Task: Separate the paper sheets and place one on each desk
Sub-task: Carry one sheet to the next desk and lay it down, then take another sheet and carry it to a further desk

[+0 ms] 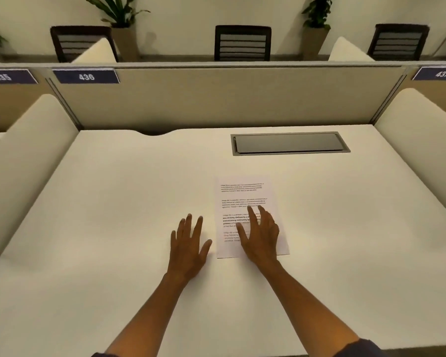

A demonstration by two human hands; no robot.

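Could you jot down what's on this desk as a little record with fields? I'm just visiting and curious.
desk: white desk, label 436 on the panel behind
paper: one printed sheet lying flat, right of centre
left hand: left hand open, flat over bare desk beside the sheet, holding nothing
right hand: right hand open, fingers spread over the sheet's lower half
hatch: closed grey hatch at the back
neighbours: labels 435 and 437

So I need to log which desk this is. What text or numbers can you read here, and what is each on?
"436": dark nameplate on the partition, upper left.
"437": nameplate at the right edge.
"435": nameplate at the left edge, blurred but legible.
Paper sheet under the right hand: printed paragraphs, too small to read.
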